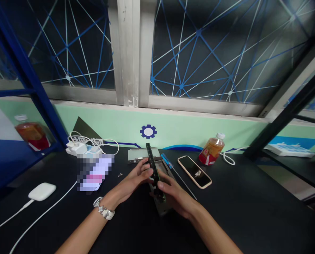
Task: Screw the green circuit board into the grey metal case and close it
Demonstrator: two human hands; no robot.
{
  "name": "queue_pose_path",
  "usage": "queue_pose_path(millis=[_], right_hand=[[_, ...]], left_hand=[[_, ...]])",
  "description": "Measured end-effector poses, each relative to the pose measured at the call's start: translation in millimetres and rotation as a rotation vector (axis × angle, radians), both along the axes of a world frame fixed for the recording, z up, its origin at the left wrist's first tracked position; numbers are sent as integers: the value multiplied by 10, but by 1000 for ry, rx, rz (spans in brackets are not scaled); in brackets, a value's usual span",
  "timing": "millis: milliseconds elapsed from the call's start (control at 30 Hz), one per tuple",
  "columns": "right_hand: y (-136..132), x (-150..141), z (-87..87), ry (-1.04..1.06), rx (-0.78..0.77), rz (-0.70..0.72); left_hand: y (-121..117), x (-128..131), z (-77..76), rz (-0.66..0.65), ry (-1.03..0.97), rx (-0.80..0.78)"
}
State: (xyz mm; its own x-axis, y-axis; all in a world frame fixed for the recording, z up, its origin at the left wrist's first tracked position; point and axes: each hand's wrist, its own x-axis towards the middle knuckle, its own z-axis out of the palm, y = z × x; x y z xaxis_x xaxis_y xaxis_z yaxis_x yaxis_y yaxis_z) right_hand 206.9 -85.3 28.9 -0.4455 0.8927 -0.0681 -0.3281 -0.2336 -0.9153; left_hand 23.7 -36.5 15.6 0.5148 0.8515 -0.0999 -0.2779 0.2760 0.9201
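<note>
You hold a narrow, dark circuit board [154, 168] upright above the desk [234, 215], your left hand [137, 175] curled against one long edge and your right hand [173, 194] closed around its lower end. It should handle as light and stiff but brittle, so take it by the bare edges, away from any soldered parts. Beneath it lies a rigid grey metal casing [161, 208], beside a blue-handled screwdriver [166, 160] with a slim steel shaft.
</note>
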Motion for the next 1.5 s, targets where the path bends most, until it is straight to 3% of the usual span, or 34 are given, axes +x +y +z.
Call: queue_pose_path(millis=[200,533,800,900,1067,1167,1500], right_hand=[[-27,0,10,-48,41,-28],[69,120,14,37,53,-14],[123,150,26,64,117,-130],[179,199,-34,-97,227,-173],[242,315,-114,-754,526,-376],[247,328,-134,-940,657,-433],[223,234,-186,-1471,666,-475]], left_hand=[[1,-19,-10,-53,10,93],[114,-269,71,-127,12,88],[144,-287,23,-171,208,72],[140,-247,36,-169,234,103],[129,-184,-8,-171,229,84],[127,-142,-80,-191,246,75],[179,-69,-347,-144,343,33]])
